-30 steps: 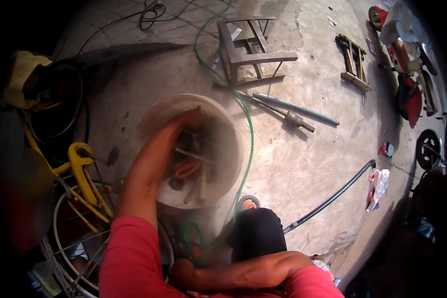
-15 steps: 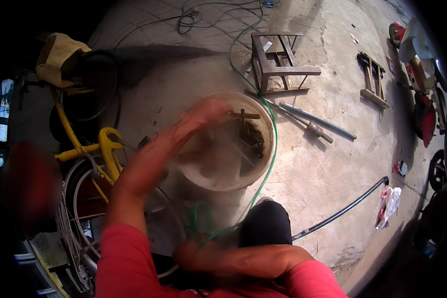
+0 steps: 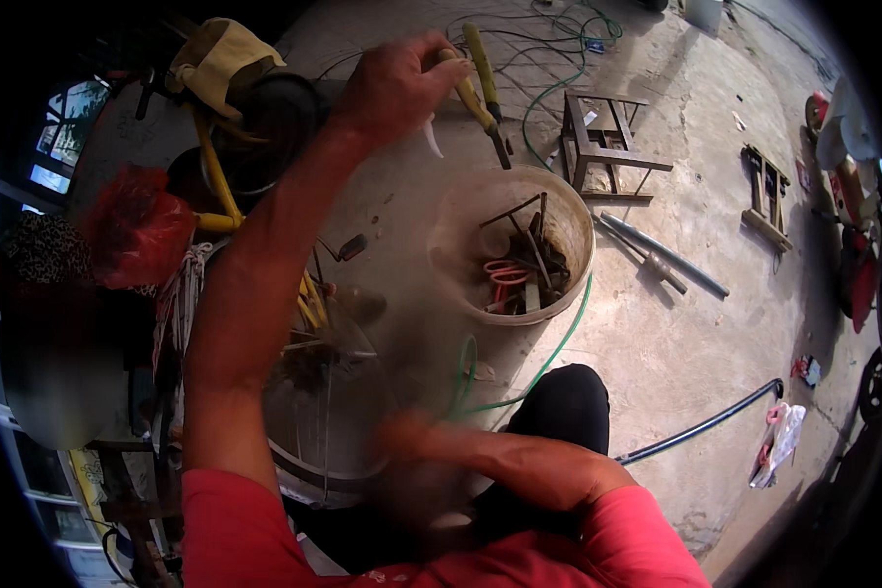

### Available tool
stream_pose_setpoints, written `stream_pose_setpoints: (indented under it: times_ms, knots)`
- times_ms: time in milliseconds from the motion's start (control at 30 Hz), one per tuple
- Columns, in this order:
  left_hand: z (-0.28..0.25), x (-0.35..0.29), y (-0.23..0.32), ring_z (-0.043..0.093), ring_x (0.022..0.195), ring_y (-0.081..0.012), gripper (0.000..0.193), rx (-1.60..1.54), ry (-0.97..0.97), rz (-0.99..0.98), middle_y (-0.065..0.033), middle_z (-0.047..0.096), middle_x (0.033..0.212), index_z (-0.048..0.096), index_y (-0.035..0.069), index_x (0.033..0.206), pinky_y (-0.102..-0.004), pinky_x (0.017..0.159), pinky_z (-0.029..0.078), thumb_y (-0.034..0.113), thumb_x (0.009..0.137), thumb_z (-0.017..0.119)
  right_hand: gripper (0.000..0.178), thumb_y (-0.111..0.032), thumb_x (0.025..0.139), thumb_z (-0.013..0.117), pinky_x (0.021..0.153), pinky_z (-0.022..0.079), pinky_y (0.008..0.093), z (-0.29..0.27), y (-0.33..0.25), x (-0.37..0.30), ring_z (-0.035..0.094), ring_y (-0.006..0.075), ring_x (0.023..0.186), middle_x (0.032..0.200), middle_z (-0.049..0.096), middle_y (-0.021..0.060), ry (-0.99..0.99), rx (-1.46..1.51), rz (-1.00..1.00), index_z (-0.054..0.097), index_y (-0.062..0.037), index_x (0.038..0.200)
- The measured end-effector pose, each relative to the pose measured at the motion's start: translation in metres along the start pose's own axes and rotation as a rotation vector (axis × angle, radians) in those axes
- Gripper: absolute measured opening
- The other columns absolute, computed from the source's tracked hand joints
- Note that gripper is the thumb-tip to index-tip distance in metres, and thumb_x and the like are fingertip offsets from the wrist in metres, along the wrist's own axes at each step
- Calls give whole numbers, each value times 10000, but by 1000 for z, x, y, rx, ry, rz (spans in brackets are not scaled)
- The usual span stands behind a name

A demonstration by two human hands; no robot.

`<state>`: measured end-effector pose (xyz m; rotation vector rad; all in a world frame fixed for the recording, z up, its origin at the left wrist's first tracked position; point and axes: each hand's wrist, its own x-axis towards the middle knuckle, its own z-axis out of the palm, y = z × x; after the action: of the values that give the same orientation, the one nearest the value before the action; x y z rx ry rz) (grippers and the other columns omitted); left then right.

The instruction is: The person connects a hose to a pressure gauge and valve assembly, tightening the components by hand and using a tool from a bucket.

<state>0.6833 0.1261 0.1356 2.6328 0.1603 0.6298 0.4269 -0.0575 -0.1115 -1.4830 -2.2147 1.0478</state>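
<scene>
My left hand (image 3: 402, 86) is raised beyond the rim of a round, dirty pale bucket (image 3: 586, 240). Its fingers pinch one handle of yellow-handled pliers (image 3: 470, 93), whose dark jaws point down beside the bucket's far edge. The handles stand apart. A thin white curved strip (image 3: 432, 139) hangs just below that hand. Inside the bucket lie several metal tools (image 3: 534, 245) and a red coil (image 3: 505, 274). Smeared by motion, my right hand (image 3: 409, 438) is low in front of me, near the wheel (image 3: 328, 421) of a yellow bicycle; its fingers cannot be made out.
A green hose (image 3: 559, 348) curls around the bucket's near side. Beyond stands a dark metal frame (image 3: 612, 147), with metal pipes (image 3: 671, 257) before it. Right of my knee lies a dark curved tube (image 3: 706, 421). A red plastic bag (image 3: 142, 230) hangs at the left.
My left hand has come up out of the bucket and now holds the pliers beyond it. My right hand has shifted slightly. The whole view has swung, so the bucket sits farther right.
</scene>
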Motion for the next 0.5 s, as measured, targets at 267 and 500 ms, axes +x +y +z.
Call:
stream_pose_setpoints:
  times_ms: [267,500]
  knots:
    - [-111,-163,144,712,751,-354,261,2,286,-63,-202,694,769,701,9,866,-443,723,555,268,855,722,266,-231,917,568,777,573,438,-37,-45,-17,742,292,834,870,758,112,-213,83,-27,721,-48,1034]
    - [-199,-385,227,584,602,-67,241,-533,373,-570,-50,650,794,693,-13,997,-205,537,448,196,889,743,289,-300,925,583,834,553,417,20,-62,-7,709,318,891,954,739,152,-499,42,-141,720,-70,1035]
